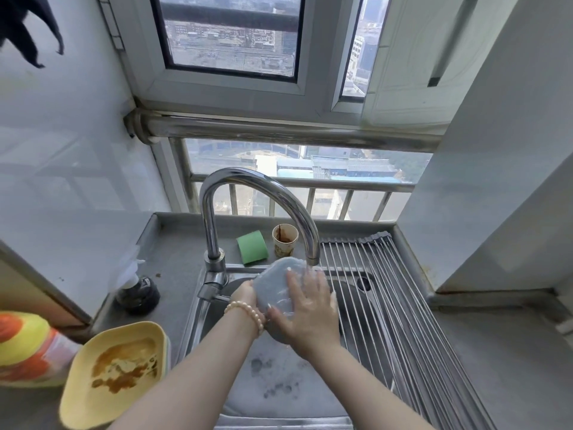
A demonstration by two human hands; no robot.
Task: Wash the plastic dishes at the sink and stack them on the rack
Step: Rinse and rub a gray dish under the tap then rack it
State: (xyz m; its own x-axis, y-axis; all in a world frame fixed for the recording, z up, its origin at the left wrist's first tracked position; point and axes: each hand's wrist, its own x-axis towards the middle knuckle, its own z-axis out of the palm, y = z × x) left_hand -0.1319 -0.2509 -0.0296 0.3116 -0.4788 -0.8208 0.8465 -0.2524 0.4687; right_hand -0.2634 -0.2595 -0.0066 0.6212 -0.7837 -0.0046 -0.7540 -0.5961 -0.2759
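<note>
High window point(231, 35), pale tiled wall point(62, 169)

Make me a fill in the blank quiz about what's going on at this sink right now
1. Both hands hold the grey plastic dish under the running ____.
2. The dirty yellow plastic dish sits to the ____ of the steel sink.
3. The metal roll-up rack over the sink holds ____ dishes.
4. The stained paper cup stands beside a ____ sponge.

Answers: tap; left; no; green
</note>
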